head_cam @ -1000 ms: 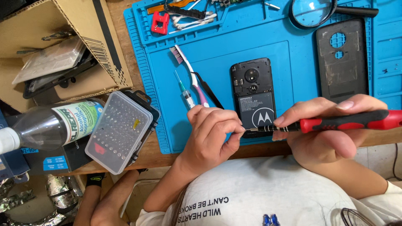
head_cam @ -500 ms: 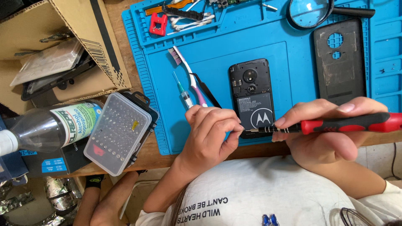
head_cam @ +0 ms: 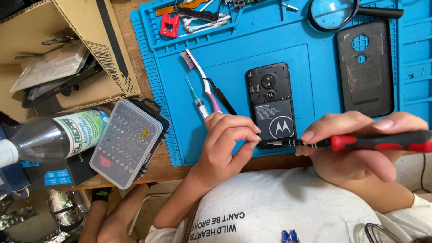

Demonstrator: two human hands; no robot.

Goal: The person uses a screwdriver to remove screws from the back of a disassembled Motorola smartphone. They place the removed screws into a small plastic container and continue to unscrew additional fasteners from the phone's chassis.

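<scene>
I see a matt blue rubbery mat on the worn wooden desk, a glossy red-and-black plastic screwdriver with a thin metal shaft, and a matt black plastic opened phone.

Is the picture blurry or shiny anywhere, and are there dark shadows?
Head view: bright, even light; only soft shadows under the hands, left hand and right hand. The phone and screwdriver are sharp. Pale glare streaks the bottle, and the magnifier lens reflects light.
</scene>
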